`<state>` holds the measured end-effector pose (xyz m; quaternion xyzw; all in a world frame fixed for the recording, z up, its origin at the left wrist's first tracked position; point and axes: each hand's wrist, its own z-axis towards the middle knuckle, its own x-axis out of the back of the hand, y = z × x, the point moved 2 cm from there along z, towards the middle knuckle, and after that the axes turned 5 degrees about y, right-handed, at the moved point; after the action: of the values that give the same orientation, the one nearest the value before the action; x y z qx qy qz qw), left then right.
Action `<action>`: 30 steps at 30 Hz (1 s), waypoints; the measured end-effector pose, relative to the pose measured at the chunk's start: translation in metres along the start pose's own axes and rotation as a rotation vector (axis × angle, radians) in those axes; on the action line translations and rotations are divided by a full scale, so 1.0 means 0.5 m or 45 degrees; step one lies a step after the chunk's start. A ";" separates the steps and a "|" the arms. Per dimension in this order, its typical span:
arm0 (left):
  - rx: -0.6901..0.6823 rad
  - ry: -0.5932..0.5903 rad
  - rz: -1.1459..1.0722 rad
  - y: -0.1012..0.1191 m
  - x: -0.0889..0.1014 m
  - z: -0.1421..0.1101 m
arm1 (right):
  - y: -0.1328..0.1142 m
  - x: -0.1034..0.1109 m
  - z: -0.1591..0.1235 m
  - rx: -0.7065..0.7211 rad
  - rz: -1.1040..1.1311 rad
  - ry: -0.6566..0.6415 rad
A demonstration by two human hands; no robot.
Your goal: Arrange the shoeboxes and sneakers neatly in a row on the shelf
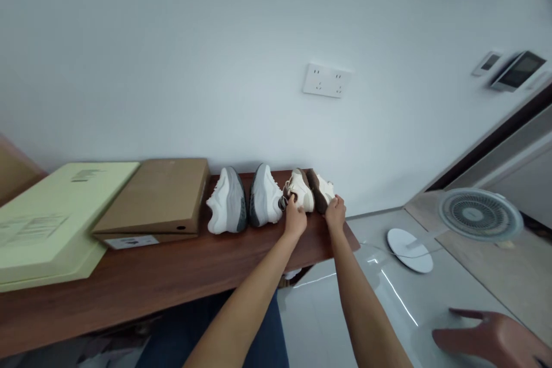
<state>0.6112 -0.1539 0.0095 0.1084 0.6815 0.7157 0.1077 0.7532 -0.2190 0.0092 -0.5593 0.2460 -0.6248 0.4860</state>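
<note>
Two pairs of shoes stand on their sides against the wall on a dark wooden bench [181, 276]. My left hand [295, 218] grips the heel end of a cream-and-brown sneaker [301, 187]. My right hand [335, 213] holds its partner, a second cream-and-brown sneaker [322, 188], at the bench's right end. To their left stands a white-and-grey pair of sneakers [245, 198], untouched.
A brown shoebox [157, 198] and a pale green box [52, 218] lie on the bench to the left. A white floor fan [474, 215] stands on the glossy floor at right. Another person's hand [491, 336] shows at the bottom right. A wall socket [326, 79] is above.
</note>
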 end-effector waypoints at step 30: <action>-0.049 1.199 0.426 0.007 1.159 -0.069 | -0.463 -0.294 -0.648 1.265 -0.455 -0.827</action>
<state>0.0482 -0.0119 0.0164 -0.1206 0.6161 0.7068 -0.3262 0.3581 -0.0715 0.0568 -0.4603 -0.3323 -0.5344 0.6263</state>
